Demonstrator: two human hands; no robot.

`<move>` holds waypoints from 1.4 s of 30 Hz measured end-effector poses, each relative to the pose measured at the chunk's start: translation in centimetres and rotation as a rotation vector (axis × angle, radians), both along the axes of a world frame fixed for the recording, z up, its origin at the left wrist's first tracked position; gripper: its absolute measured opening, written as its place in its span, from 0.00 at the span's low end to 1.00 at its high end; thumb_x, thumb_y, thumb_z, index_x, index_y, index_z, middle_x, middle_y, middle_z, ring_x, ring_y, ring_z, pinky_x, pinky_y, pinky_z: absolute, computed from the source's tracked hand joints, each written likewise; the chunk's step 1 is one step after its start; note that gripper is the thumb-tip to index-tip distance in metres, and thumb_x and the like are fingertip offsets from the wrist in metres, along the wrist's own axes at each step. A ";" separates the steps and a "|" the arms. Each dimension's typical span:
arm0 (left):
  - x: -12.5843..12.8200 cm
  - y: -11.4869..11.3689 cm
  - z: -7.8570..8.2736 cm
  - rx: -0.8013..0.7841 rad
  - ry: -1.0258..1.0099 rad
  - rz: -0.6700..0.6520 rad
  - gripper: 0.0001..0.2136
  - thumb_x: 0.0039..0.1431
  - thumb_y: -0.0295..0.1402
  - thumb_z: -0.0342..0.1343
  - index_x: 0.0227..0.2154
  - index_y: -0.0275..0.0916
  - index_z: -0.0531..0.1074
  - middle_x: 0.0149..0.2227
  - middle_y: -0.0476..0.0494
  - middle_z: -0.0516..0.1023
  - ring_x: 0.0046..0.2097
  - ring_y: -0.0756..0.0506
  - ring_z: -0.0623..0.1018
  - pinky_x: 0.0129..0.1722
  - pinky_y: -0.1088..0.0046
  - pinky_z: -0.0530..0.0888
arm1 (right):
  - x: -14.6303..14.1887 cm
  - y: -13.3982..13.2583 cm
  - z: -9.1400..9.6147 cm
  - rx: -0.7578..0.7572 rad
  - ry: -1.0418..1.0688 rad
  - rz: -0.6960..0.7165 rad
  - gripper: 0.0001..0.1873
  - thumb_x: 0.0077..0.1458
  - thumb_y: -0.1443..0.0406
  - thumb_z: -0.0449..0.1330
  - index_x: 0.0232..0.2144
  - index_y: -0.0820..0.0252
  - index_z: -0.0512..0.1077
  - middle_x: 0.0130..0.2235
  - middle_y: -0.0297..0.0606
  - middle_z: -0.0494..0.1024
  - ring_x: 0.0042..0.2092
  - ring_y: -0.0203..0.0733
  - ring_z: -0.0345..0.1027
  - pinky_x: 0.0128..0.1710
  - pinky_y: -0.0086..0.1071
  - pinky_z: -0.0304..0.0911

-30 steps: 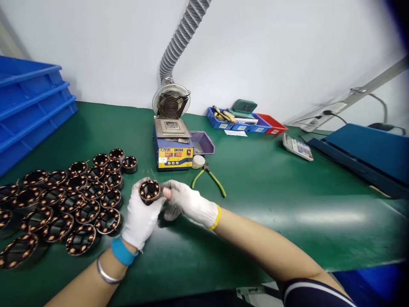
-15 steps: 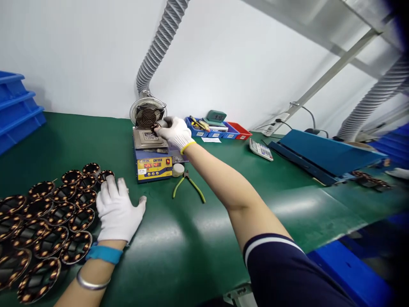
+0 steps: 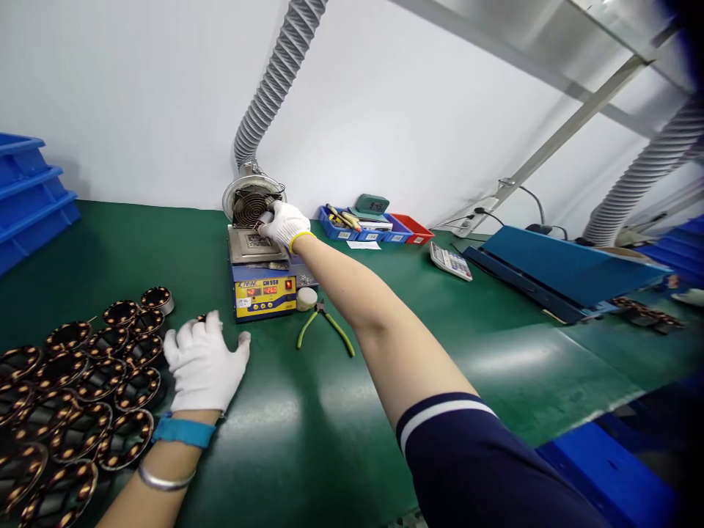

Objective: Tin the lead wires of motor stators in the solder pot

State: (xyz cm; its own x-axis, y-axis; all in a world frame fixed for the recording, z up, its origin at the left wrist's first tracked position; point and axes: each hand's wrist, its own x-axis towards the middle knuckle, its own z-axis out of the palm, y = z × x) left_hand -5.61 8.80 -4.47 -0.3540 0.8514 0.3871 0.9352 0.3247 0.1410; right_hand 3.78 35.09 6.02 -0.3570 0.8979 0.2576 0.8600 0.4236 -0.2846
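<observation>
My right hand [image 3: 287, 223], in a white glove, is closed on a motor stator [image 3: 266, 218], a metal ring with copper windings partly hidden by the fingers. It holds the stator tilted just above the plate of the solder pot [image 3: 264, 293], a blue-and-yellow unit with a lit red display. My left hand [image 3: 206, 359], also gloved, rests on the green table with its fingers spread and thumb out. Its fingertips cover most of another stator [image 3: 202, 318]. Several more stators [image 3: 137, 389] stand in rows left of it, copper ends up.
Green-handled cutters [image 3: 324, 323] and a round white piece [image 3: 306, 298] lie right of the pot. Behind it is a fume hood [image 3: 253, 202] on a grey hose. Small blue bins [image 3: 338, 231], a calculator [image 3: 449, 261] and a blue metal stand [image 3: 566, 271] are farther right; stacked blue crates [image 3: 33, 198] are left.
My right hand has moved slightly left and down with the stator, closer over the pot. The stator under my left fingertips has shifted right, away from the rows. The pot's display reading has changed.
</observation>
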 end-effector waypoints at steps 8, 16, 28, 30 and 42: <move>2.9 -4.1 2.5 -0.145 -0.125 -0.413 0.24 0.55 0.49 0.53 0.47 0.36 0.72 0.46 0.33 0.74 0.50 0.34 0.71 0.47 0.58 0.68 | -0.3 0.2 0.1 0.001 -0.029 0.026 0.21 0.50 0.56 0.58 0.47 0.54 0.69 0.44 0.41 0.77 0.47 0.52 0.72 0.47 0.43 0.69; 3.2 -5.3 2.4 -0.577 -0.111 -0.549 0.32 0.54 0.28 0.49 0.65 0.38 0.55 0.51 0.33 0.73 0.43 0.35 0.75 0.42 0.56 0.72 | -0.3 -0.1 0.6 0.016 -0.023 0.009 0.23 0.49 0.56 0.59 0.48 0.55 0.70 0.45 0.41 0.77 0.47 0.52 0.72 0.47 0.43 0.70; 3.1 -5.1 3.0 -0.599 -0.371 -0.684 0.39 0.43 0.33 0.58 0.63 0.40 0.59 0.56 0.35 0.67 0.52 0.35 0.71 0.51 0.58 0.69 | -0.5 0.0 1.2 0.014 -0.039 0.023 0.25 0.48 0.56 0.59 0.49 0.57 0.69 0.47 0.42 0.76 0.50 0.52 0.70 0.50 0.45 0.68; 3.0 -5.1 2.5 -0.606 -0.434 -0.720 0.34 0.46 0.31 0.56 0.60 0.42 0.62 0.52 0.38 0.71 0.50 0.37 0.72 0.51 0.60 0.69 | -0.5 -0.1 1.4 0.016 -0.035 0.019 0.25 0.48 0.56 0.59 0.49 0.57 0.69 0.48 0.42 0.76 0.50 0.53 0.70 0.51 0.44 0.68; 3.3 -4.0 1.9 -0.533 -0.528 -0.655 0.25 0.34 0.44 0.68 0.40 0.47 0.78 0.47 0.42 0.73 0.44 0.37 0.75 0.44 0.61 0.73 | 2.0 -1.0 2.4 -0.046 0.262 0.026 0.24 0.47 0.54 0.61 0.45 0.61 0.73 0.41 0.39 0.78 0.45 0.45 0.74 0.47 0.36 0.69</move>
